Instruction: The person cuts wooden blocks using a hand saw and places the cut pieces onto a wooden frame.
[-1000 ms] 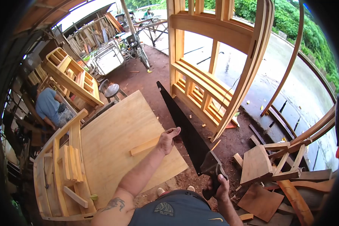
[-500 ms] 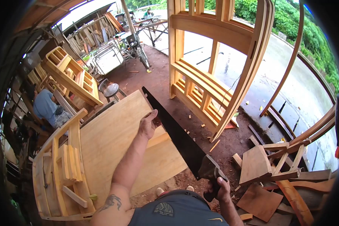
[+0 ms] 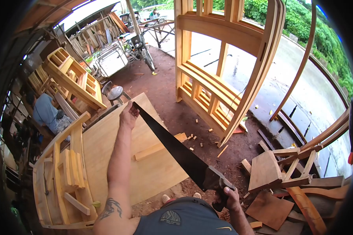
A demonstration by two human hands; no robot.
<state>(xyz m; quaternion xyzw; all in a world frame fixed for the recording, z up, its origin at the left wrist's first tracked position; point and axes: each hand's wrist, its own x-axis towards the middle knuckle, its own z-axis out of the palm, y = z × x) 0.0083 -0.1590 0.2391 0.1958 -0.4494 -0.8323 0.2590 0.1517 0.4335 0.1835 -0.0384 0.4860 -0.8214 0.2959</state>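
Dark metal is forming the tapering blade of the saw [image 3: 170,145], which is spanning the space between both sets of fingers, above the panel [image 3: 106,164] at its far end. The left arm [image 3: 119,168] is reaching forward, its elbow almost straight; the fingers of the left hand [image 3: 128,116] are curling at the blade's narrow tip, though whether they are pinching it or merely touching it cannot be told. The right hand [image 3: 231,199] is sitting low, close to the dark shirt [image 3: 184,220], its fingers clenching the saw's handle. Fine teeth are lining the blade's edge facing the panel.

Below the left fingers, the panel is showing a flat, pale, faintly grained surface. A straight, square-edged stick [image 3: 151,151] is lying on it, nearer than those fingers and passing behind the blade. Left of and nearer than them, narrow slats [image 3: 71,168] are lying side by side. Beyond the right fingers, a tall, honey-coloured frame [image 3: 223,30] is standing upright. To their right, a reddish-brown square [image 3: 270,209] is lying beside a curved, glossy rail [image 3: 306,209].
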